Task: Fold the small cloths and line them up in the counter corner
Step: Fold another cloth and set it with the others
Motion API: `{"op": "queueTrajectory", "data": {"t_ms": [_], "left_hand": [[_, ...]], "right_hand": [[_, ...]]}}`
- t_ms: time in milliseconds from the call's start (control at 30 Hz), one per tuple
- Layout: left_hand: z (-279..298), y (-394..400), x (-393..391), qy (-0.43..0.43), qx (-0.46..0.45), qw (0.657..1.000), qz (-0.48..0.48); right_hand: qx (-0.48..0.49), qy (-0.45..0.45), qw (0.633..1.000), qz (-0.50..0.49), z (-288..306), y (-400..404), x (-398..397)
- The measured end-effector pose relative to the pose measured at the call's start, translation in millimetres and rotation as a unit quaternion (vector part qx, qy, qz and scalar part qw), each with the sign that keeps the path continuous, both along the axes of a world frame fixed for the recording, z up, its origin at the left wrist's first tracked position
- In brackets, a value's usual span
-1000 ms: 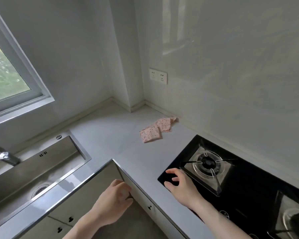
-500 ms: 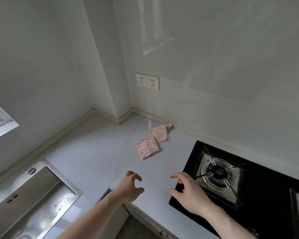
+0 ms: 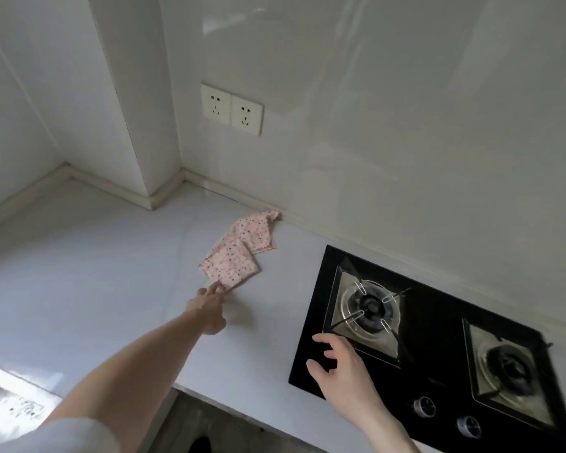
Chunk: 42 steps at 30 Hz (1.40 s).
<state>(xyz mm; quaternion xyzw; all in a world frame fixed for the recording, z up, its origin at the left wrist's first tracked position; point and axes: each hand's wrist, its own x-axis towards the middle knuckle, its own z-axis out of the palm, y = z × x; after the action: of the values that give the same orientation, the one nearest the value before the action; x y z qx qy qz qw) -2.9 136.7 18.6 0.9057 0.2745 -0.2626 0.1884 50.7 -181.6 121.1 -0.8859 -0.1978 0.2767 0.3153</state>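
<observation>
Two small pink floral cloths lie on the white counter (image 3: 89, 266) near the back wall. The near cloth (image 3: 228, 264) is a flat folded square; the far cloth (image 3: 257, 232) overlaps it and reaches the wall's base. My left hand (image 3: 209, 307) is stretched out with its fingertips touching the near corner of the near cloth. My right hand (image 3: 340, 371) hovers with relaxed, spread fingers over the front left corner of the black hob, holding nothing.
A black glass gas hob (image 3: 438, 348) with two burners and two knobs fills the right side. A double wall socket (image 3: 232, 109) sits above the cloths. A wall pillar (image 3: 144, 125) forms the counter corner. A steel sink edge (image 3: 10, 407) shows at lower left.
My left hand has reached forward from the counter's front edge to the near cloth. The view has swung right and closer; my right hand has stayed by the hob corner.
</observation>
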Motion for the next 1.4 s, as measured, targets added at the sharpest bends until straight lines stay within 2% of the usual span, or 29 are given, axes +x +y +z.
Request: {"op": "queueTrajectory", "data": {"t_ms": [200, 367, 467, 533, 700, 800, 1033, 1233, 1400], "left_hand": [[-2.5, -9.2, -13.3, -0.063, 0.023, 0.995, -0.068], [16.9, -50.8, -78.6, -0.118, -0.027, 0.987, -0.108], [26.4, -55.6, -114.1, -0.174, -0.047, 0.981, -0.066], [39.5, -53.1, -124.4, -0.222, -0.062, 0.973, -0.005], [97.8, -47.6, -124.8, -0.321, -0.170, 0.925, 0.113], [138.1, -47.1, -123.8, -0.342, -0.241, 0.898, 0.138], [191.0, -48.2, -128.0, -0.318, -0.288, 0.898, 0.095], [200.5, -47.4, -126.5, -0.342, -0.335, 0.864, 0.158], [196.4, -45.1, -133.7, -0.344, -0.349, 0.855, 0.169]], "right_hand": [[-0.027, 0.013, 0.999, -0.033, -13.6, 0.1, -32.8], [-0.030, 0.033, 0.997, -0.056, -16.4, 8.1, -51.5], [-0.028, 0.050, 0.997, -0.042, -17.9, 12.4, -65.4], [-0.021, 0.055, 0.998, -0.037, -19.5, 17.2, -75.3], [0.029, 0.084, 0.996, -0.027, -11.2, 40.9, -96.9], [0.066, 0.100, 0.992, -0.034, -0.7, 58.2, -108.4], [0.117, 0.088, 0.989, -0.026, 29.8, 91.8, -128.6], [0.167, 0.116, 0.979, 0.013, 52.7, 96.2, -135.1], [0.200, 0.092, 0.974, -0.053, 51.2, 104.4, -133.4]]}}
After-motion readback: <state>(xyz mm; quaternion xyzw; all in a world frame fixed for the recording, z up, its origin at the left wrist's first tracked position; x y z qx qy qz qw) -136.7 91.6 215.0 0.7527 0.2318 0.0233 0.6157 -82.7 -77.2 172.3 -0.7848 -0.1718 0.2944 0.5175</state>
